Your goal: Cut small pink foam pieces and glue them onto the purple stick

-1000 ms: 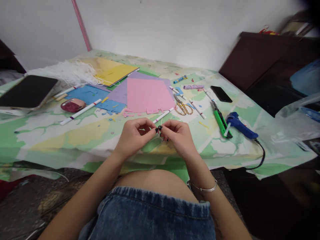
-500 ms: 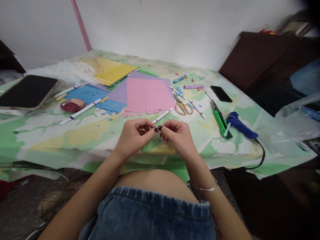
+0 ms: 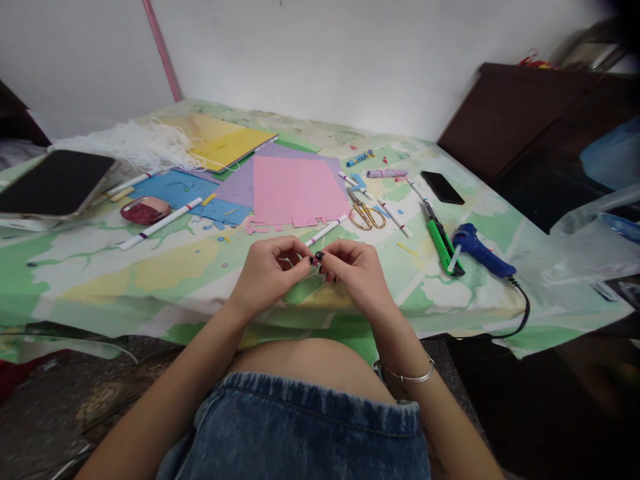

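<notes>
My left hand (image 3: 273,270) and my right hand (image 3: 353,270) meet above the table's near edge, each with thumb and fingertips pinched together. Between the fingertips is something tiny and reddish, mostly hidden and too small to name. Just beyond my hands lies a white marker (image 3: 326,231), at the lower edge of a pink sheet (image 3: 300,190) with ragged scraps along its near side. Gold-handled scissors (image 3: 367,215) rest to the right of that sheet.
On the right lie a green cutter (image 3: 441,247), a blue glue gun (image 3: 483,252) with its cord, and a black phone (image 3: 443,187). The left side holds a tablet-like device (image 3: 57,181), white string (image 3: 130,143), a maroon object (image 3: 145,210) and blue paper (image 3: 175,190).
Both hands stay in nearly the same place, with only a very slight shift of the fingertips. Nothing else has visibly moved.
</notes>
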### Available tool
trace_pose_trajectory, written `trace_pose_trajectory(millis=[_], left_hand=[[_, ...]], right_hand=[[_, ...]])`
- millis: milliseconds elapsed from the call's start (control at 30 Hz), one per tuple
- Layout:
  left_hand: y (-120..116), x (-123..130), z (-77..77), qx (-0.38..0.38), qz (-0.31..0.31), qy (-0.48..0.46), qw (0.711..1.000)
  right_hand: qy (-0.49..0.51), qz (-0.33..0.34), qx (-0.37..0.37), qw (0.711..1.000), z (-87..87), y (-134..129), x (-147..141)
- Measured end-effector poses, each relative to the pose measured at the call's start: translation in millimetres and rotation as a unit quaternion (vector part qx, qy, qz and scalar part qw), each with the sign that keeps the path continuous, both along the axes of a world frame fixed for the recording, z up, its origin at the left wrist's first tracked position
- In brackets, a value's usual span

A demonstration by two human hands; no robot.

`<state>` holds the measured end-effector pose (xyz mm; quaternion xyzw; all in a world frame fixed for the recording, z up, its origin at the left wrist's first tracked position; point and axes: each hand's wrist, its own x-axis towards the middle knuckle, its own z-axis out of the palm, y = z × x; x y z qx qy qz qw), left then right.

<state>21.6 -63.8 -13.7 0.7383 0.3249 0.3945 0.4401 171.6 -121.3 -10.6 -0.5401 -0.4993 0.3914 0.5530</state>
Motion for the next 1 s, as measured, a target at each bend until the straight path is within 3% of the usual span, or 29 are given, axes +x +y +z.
trace_pose_trajectory(millis=[1000], left_hand=[[-0.8, -1.9, 1.1, 0.013, 0.001, 0.006, 1.000]], right_hand=[[-0.021, 0.000, 0.008, 1.000, -0.4, -1.2, -2.0]])
